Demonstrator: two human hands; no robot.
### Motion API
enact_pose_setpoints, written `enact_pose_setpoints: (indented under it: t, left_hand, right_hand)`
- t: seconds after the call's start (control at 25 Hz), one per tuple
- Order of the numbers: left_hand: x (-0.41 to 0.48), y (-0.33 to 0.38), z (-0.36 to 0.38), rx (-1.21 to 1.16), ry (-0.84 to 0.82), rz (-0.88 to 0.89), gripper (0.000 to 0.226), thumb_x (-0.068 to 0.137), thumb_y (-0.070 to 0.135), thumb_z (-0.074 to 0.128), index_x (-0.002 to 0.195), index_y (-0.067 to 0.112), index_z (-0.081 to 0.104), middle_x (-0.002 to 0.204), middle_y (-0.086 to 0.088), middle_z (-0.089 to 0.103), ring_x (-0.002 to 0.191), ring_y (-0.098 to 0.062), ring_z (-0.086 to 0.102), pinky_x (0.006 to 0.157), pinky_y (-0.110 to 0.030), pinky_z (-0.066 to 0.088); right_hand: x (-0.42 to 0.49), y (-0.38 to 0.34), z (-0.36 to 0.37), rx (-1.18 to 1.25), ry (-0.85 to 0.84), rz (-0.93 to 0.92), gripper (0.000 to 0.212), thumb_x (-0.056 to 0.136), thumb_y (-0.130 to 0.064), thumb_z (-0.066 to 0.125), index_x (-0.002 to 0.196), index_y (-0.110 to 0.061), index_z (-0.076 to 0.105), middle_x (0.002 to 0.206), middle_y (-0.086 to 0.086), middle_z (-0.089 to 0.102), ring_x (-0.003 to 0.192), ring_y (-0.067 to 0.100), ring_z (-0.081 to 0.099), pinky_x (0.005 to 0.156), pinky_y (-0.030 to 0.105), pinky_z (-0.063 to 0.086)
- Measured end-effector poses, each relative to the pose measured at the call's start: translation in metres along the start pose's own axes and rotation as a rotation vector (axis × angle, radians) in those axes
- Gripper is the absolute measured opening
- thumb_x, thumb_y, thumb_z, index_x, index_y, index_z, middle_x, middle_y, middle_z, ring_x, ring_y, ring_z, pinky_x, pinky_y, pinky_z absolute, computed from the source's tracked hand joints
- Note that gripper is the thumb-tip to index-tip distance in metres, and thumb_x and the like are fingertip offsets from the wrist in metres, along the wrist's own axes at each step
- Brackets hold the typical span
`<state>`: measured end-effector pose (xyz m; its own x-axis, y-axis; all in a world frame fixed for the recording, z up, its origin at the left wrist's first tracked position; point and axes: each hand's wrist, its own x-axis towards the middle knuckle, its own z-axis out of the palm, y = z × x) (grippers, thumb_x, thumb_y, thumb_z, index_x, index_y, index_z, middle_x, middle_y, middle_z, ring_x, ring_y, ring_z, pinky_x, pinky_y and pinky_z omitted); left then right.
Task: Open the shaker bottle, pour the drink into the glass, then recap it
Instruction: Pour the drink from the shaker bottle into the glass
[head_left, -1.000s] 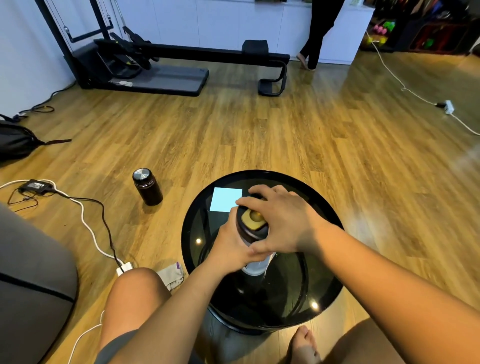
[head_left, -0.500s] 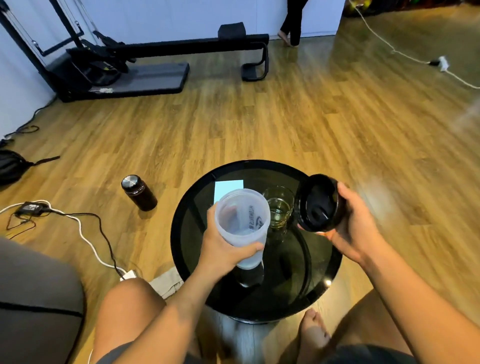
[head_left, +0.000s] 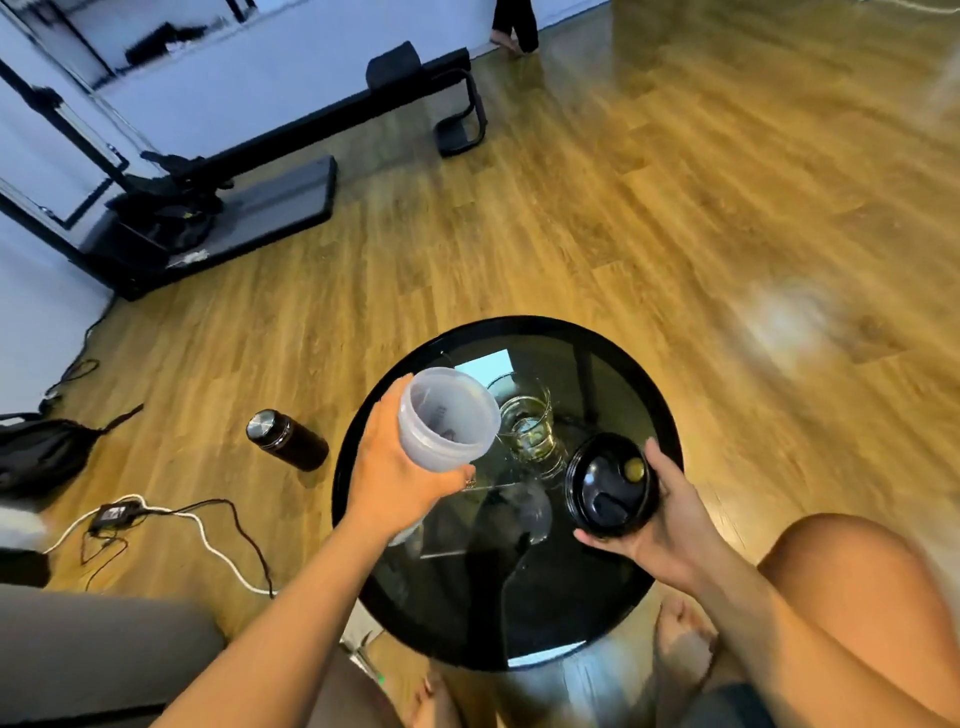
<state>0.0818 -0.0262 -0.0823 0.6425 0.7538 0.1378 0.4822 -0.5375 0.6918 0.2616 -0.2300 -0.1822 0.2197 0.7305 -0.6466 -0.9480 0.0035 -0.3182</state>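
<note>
Underfoot, the wooden floor (head_left: 571, 234) fills most of the view, with a black exercise machine (head_left: 249, 171) standing along the far wall and a grey cushion (head_left: 88, 649) at the lower left edge. Nearer, a round black glass table (head_left: 649, 415) sits between the person's bare knees. Over its left side the left forearm reaches up from the lower left, and the left hand (head_left: 400, 473) holds the translucent shaker bottle (head_left: 447, 421) by its body, the fingers curled around the wall from the left and below with the thumb tip pressed at the lower right of the rim; the bottle is uncapped and tipped so its open mouth faces the camera, raised above the table just left of the glass (head_left: 527, 423). The glass stands upright on the tabletop with a little pale yellowish liquid in its bottom. To the right, the right forearm comes in across the right knee, and the right hand (head_left: 670, 514) cradles the black lid (head_left: 608, 491) from the right and beneath, fingers spread around its edge, its round face turned towards the camera and a small yellow-green cap on it. On the floor left of the table a dark flask (head_left: 288, 441) with a metal top stands, and further left a white cable (head_left: 208, 535) and a black charger (head_left: 111, 514) trail across the boards.
</note>
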Motion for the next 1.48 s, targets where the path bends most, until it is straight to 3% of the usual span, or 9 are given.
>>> enact_pose_setpoints:
  t: [0.08, 0.2, 0.28, 0.48, 0.92, 1.48]
  left_hand:
    - [0.009, 0.002, -0.002, 0.069, -0.042, 0.025, 0.098, 0.049, 0.03, 0.09, 0.125, 0.065, 0.039, 0.125, 0.029, 0.054, 0.117, 0.004, 0.054, 0.093, -0.01, 0.043]
    - [0.022, -0.002, -0.002, 0.143, -0.084, 0.051, 0.096, 0.051, 0.029, 0.09, 0.136, 0.045, 0.047, 0.13, 0.016, 0.059, 0.121, -0.013, 0.058, 0.096, -0.039, 0.053]
    - [0.029, -0.004, -0.003, 0.198, -0.11, 0.064, 0.096, 0.051, 0.03, 0.09, 0.138, 0.037, 0.048, 0.129, 0.011, 0.059, 0.119, -0.017, 0.059, 0.093, -0.048, 0.054]
    - [0.035, -0.001, -0.004, 0.374, -0.121, 0.053, 0.107, 0.054, 0.032, 0.087, 0.149, 0.035, 0.038, 0.133, 0.006, 0.055, 0.121, -0.022, 0.055, 0.096, -0.048, 0.051]
    - [0.039, 0.005, -0.003, 0.581, -0.17, 0.09, 0.111, 0.058, 0.031, 0.088, 0.153, 0.033, 0.03, 0.126, -0.001, 0.052, 0.113, -0.031, 0.055, 0.093, -0.054, 0.051]
    - [0.043, 0.011, -0.004, 0.632, -0.189, 0.114, 0.109, 0.059, 0.031, 0.089, 0.152, 0.032, 0.031, 0.124, 0.0, 0.051, 0.11, -0.031, 0.054, 0.094, -0.051, 0.048]
  right_hand:
    - [0.005, -0.002, -0.003, 0.022, 0.012, -0.005, 0.045, 0.088, -0.055, 0.055, 0.117, -0.022, 0.064, 0.125, 0.018, 0.066, 0.119, 0.046, 0.059, 0.095, 0.065, 0.046]
    - [0.012, -0.002, -0.009, 0.018, -0.001, -0.007, 0.055, 0.083, -0.057, 0.06, 0.127, -0.023, 0.061, 0.131, 0.018, 0.064, 0.12, 0.046, 0.059, 0.097, 0.067, 0.046]
    - [0.016, 0.0, -0.01, 0.002, -0.002, -0.004, 0.064, 0.077, -0.057, 0.064, 0.131, -0.023, 0.059, 0.132, 0.017, 0.065, 0.118, 0.047, 0.061, 0.096, 0.069, 0.047]
    - [0.02, 0.0, -0.01, -0.004, -0.004, -0.008, 0.069, 0.072, -0.056, 0.068, 0.13, -0.02, 0.061, 0.129, 0.018, 0.067, 0.116, 0.046, 0.062, 0.091, 0.068, 0.05]
    - [0.024, 0.002, -0.01, -0.031, -0.003, -0.017, 0.067, 0.073, -0.057, 0.067, 0.127, -0.019, 0.062, 0.131, 0.019, 0.065, 0.118, 0.047, 0.06, 0.096, 0.069, 0.047]
    - [0.023, 0.001, -0.01, -0.026, 0.005, -0.009, 0.064, 0.071, -0.056, 0.069, 0.125, -0.021, 0.062, 0.133, 0.019, 0.063, 0.12, 0.049, 0.058, 0.096, 0.07, 0.047]
